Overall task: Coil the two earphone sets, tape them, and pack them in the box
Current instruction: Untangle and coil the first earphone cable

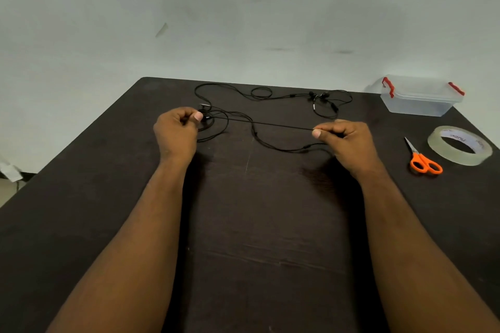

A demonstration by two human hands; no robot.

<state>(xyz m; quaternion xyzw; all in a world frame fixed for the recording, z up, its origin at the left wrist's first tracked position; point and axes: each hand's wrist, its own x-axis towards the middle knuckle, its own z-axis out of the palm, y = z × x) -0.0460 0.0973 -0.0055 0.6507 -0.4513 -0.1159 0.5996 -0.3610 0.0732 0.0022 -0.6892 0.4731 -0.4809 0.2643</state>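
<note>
A black earphone cable (pixel 259 124) runs taut between my two hands above the dark table (pixel 257 224). My left hand (pixel 177 130) pinches one end of that stretch, with loose loops of cable beside it. My right hand (pixel 343 140) pinches the other end between thumb and finger. More slack of this cable curves on the table under the taut part. A second black earphone set (pixel 322 101) lies loose along the far edge, its earbuds at the right. A clear plastic box (pixel 418 97) with red latches stands at the far right, lid on.
A roll of clear tape (pixel 460 144) lies near the right edge of the table. Small orange-handled scissors (pixel 423 157) lie just left of the tape. A pale wall stands behind the table.
</note>
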